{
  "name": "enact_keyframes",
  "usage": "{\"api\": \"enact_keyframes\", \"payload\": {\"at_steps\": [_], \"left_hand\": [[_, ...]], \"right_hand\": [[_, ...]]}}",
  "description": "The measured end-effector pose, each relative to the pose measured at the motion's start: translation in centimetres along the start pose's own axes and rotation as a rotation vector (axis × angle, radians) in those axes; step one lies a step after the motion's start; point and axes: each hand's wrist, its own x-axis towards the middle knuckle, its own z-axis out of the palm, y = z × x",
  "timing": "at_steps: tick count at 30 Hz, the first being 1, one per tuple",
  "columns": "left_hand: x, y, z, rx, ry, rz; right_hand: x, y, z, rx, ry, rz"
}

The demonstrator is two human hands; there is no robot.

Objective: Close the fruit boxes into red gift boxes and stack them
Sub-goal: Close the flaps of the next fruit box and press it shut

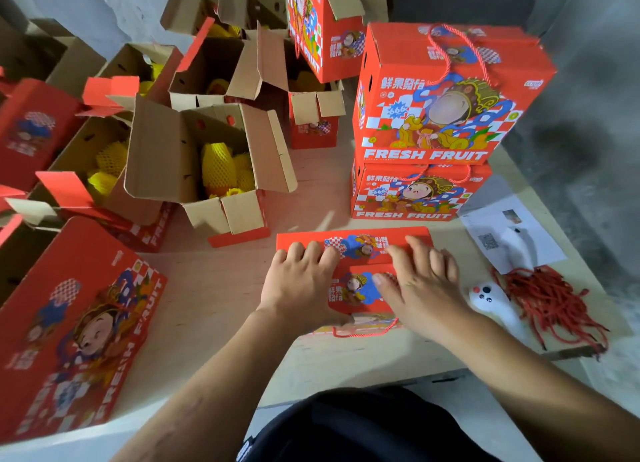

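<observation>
Spreading across the table (221, 288), open boxes (207, 163) show yellow-netted fruit. Far right, two shut red boxes (433, 115) sit stacked. Up front, the red box (356, 250), cartoon-printed with a rope handle, lies under both palms: left hand (298, 285) and right hand (419, 288) press its top, fingers flat, gripping nothing. Red ropes (550, 298) lie right.
</observation>
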Motion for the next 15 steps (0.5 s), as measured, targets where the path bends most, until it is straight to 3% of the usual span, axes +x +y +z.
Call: {"api": "enact_keyframes", "payload": {"at_steps": [11,15], "left_hand": [[-0.8,0.5,-0.2,0.024,0.032,-0.026],[-1.1,1.4,-0.7,0.092,-0.052,-0.054]], "right_hand": [[1.4,-0.3,-0.5,0.021,-0.231,0.011],[0.2,0.0,-1.1,-0.089,0.017,-0.162]]}}
